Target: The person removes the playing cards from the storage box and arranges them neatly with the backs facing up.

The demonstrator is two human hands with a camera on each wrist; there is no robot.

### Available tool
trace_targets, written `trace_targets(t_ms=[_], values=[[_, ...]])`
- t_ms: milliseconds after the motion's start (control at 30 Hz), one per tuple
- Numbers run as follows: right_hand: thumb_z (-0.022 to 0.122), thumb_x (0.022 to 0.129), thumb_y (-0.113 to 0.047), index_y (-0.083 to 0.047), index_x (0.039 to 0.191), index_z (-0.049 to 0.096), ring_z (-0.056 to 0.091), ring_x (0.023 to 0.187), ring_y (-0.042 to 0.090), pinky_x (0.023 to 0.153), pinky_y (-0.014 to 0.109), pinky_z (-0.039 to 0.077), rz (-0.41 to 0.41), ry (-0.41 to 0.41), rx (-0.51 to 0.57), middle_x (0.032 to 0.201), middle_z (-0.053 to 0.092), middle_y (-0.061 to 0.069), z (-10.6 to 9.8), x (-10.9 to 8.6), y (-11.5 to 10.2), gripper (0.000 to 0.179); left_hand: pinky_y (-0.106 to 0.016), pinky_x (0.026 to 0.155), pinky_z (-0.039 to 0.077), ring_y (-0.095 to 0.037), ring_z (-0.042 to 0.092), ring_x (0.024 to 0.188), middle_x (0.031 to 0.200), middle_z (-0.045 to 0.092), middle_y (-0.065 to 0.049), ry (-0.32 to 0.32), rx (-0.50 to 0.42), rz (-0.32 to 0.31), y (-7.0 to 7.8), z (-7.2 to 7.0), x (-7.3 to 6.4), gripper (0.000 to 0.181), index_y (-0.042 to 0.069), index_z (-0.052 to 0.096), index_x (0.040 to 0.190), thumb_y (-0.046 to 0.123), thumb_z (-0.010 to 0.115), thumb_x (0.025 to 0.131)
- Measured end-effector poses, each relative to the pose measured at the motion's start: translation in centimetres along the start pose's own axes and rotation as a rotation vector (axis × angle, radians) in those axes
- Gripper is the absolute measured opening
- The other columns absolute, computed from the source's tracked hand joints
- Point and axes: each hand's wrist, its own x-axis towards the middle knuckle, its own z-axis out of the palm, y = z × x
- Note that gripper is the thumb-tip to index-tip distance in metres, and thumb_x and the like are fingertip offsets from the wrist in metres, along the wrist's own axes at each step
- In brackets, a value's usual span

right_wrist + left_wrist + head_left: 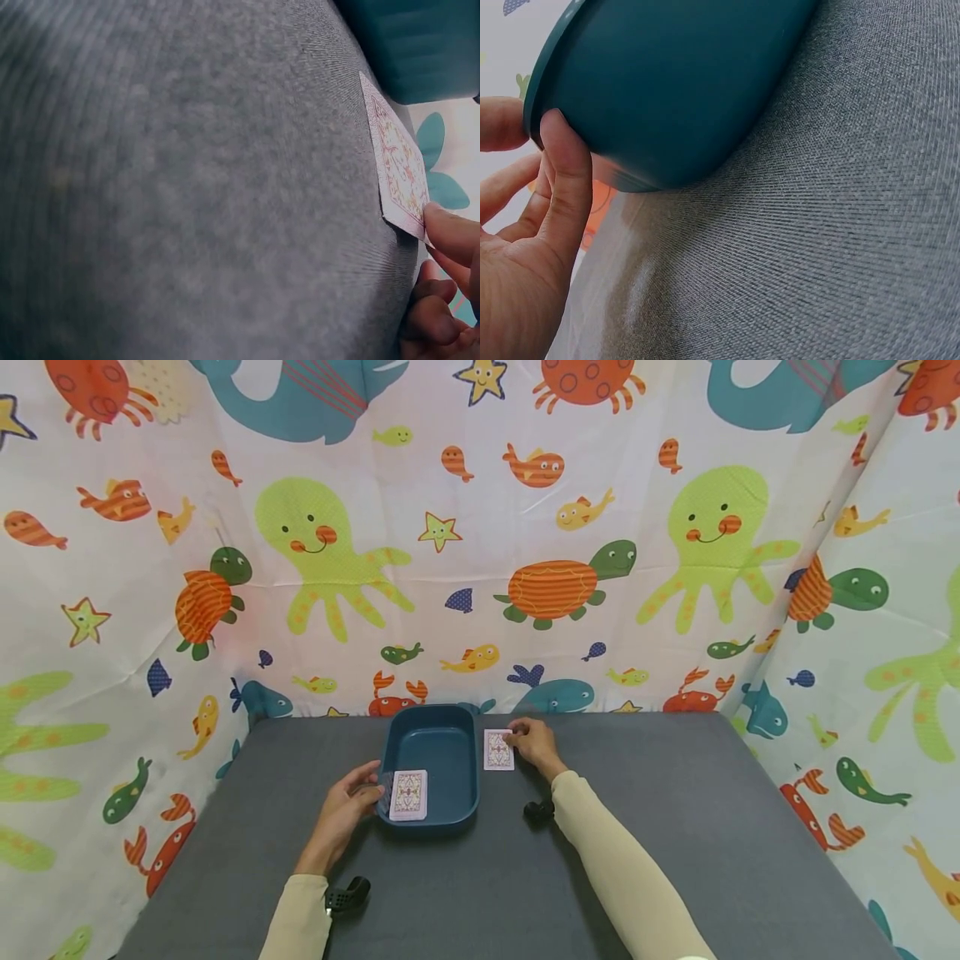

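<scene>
A dark blue rectangular tray (453, 768) stands on the grey table. At its left rim is my left hand (341, 817). In the left wrist view its thumb (568, 154) lies against the tray's outer wall (675, 90), with a finger at the rim. Inside the tray, at the near left, a playing card (408, 795) lies with its patterned back up. Just right of the tray, my right hand (536, 745) pinches the right edge of another playing card (497, 750), also back up. In the right wrist view the card's held corner (412, 223) is raised off the cloth.
Grey cloth covers the table (660, 802). A white curtain (487, 660) printed with sea animals rises along the back and both sides. Black wrist devices show near the left wrist (348, 893) and the right wrist (538, 812).
</scene>
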Motion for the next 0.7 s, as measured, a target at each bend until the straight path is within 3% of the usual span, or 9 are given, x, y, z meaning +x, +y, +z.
trace_targets(t_ms=[700], values=[[0.068,0.093,-0.028,-0.012,0.112,0.069,0.055,0.086,0.018,0.068,0.026,0.046,-0.079,0.015,0.143,0.097,0.062,0.006,-2.2,-1.3,-0.9,0.026,-0.03,0.082,0.05,-0.027,0.055,0.113,0.133,0.046,-0.013,0.007,0.011,0.001,0.1,0.1,-0.1,0.05,0.018,0.049,0.143,0.014,0.061,0.095]])
